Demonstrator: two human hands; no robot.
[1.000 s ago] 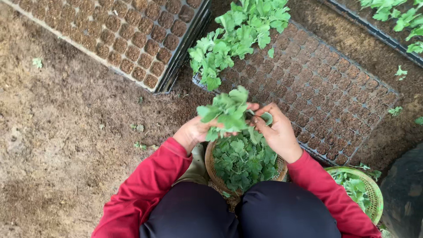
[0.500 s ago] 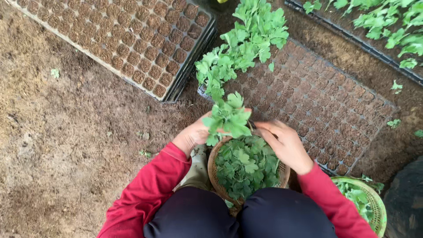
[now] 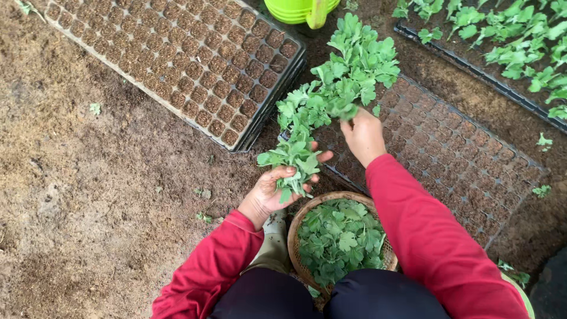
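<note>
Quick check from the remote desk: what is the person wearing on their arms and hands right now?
Both arms are covered by long red sleeves of a soft, plain fabric, with ribbed cuffs ending at the wrists. No markings or patterns show on them. The left hand and right hand are bare: no gloves, and no rings, watch or bands visible from the head camera.

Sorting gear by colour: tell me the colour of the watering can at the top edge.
Bright lime green: the watering can, only partly in frame, shows best in the head view.
</note>
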